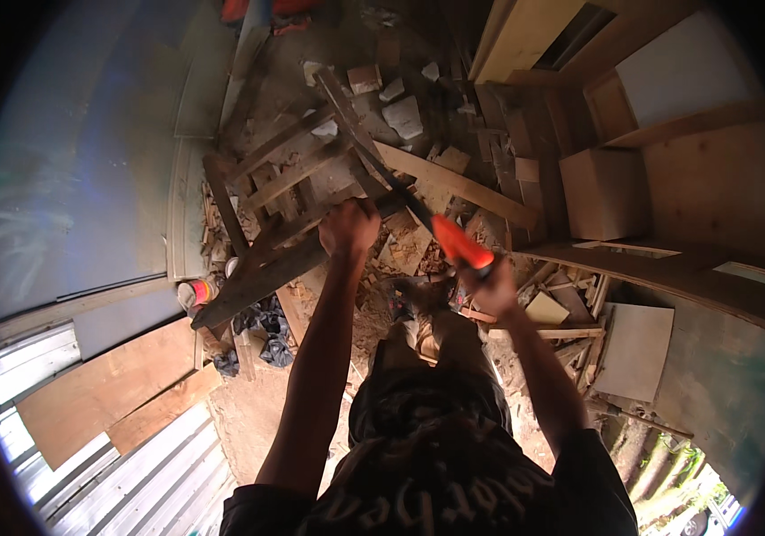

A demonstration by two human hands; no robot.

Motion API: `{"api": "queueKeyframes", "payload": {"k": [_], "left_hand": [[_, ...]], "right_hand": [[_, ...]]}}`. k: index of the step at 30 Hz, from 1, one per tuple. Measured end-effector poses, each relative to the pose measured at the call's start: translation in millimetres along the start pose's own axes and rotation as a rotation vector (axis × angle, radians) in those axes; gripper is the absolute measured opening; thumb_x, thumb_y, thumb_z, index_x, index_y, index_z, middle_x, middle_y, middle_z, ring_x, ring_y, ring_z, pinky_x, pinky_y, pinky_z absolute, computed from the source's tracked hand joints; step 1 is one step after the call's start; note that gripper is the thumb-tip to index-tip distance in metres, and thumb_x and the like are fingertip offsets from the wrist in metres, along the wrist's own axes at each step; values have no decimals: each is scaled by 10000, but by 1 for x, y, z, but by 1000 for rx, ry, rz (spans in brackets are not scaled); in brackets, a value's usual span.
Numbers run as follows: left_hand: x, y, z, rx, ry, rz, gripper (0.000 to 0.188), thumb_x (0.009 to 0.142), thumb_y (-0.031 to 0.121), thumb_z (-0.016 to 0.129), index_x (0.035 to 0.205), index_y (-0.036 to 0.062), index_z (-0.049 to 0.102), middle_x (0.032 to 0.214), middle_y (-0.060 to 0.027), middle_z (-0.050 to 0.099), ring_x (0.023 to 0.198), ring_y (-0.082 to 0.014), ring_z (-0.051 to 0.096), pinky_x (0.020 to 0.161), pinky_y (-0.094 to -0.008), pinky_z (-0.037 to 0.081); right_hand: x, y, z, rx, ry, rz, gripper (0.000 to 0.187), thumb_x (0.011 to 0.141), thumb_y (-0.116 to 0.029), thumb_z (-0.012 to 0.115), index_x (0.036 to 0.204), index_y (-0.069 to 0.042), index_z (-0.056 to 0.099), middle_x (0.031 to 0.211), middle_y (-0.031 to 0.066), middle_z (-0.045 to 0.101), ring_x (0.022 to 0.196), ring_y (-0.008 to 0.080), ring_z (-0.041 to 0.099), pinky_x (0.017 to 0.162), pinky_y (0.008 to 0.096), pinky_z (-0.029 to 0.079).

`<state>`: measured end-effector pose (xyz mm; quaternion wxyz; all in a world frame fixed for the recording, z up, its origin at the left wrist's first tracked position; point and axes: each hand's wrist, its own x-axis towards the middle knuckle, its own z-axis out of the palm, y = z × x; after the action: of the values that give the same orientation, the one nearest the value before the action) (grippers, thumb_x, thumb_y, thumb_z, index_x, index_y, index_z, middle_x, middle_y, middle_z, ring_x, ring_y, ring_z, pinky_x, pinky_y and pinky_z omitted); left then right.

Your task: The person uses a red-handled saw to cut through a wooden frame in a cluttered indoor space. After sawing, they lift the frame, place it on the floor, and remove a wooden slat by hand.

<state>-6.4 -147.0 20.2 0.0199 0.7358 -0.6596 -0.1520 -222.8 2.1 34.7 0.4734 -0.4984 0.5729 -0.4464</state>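
My right hand (pixel 490 288) is wrapped round the orange handle (pixel 461 245) of a handsaw, blurred a little by motion. Its dark blade (pixel 407 198) slants up and to the left, past the right end of a long dark wooden board (pixel 262 284). On that board my left hand (pixel 349 225) is closed, left of the blade; its fingertips are hidden behind the knuckles. The board leans over a rough frame of timber pieces (pixel 298 174). Whether the teeth touch the wood I cannot tell.
Wood scraps, chips and pale broken blocks (pixel 403 117) litter the ground. A light plank (pixel 458 185) lies beyond the saw. At left stand a small round can (pixel 195 293) and black plastic (pixel 275 335). Wooden shelving with a box (pixel 604 192) lines the right.
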Motion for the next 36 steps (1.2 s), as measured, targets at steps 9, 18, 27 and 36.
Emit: {"api": "queueKeyframes", "payload": {"k": [9, 18, 27, 36], "left_hand": [[-9, 11, -13, -87, 32, -121, 428, 893, 358, 471, 851, 27, 739, 895, -251, 702, 839, -429, 694, 791, -514, 553], [-10, 8, -5, -25, 102, -46, 465, 893, 370, 465, 802, -12, 714, 814, -289, 678, 797, -464, 680, 773, -556, 544], [3, -24, 26, -18, 171, -6, 389, 861, 337, 512, 774, 24, 726, 791, -238, 693, 751, -409, 698, 707, -518, 572], [-11, 4, 4, -25, 115, -43, 393, 864, 358, 526, 735, 49, 732, 795, -217, 703, 743, -387, 702, 695, -477, 580]], "right_hand": [[-113, -53, -21, -115, 74, 106, 195, 845, -139, 653, 1002, -24, 659, 775, 141, 670, 710, 282, 693, 654, 342, 538], [-78, -41, -37, -204, 0, -31, 108, 811, -95, 628, 901, -39, 646, 705, 112, 625, 586, 272, 638, 557, 358, 495], [-50, -47, -10, -60, -61, 112, 186, 815, -90, 669, 988, -21, 660, 819, 160, 681, 754, 302, 707, 663, 369, 541], [-11, -51, 9, -33, -109, 569, 155, 858, -103, 653, 979, -6, 639, 792, 92, 700, 690, 165, 695, 574, 303, 503]]}}
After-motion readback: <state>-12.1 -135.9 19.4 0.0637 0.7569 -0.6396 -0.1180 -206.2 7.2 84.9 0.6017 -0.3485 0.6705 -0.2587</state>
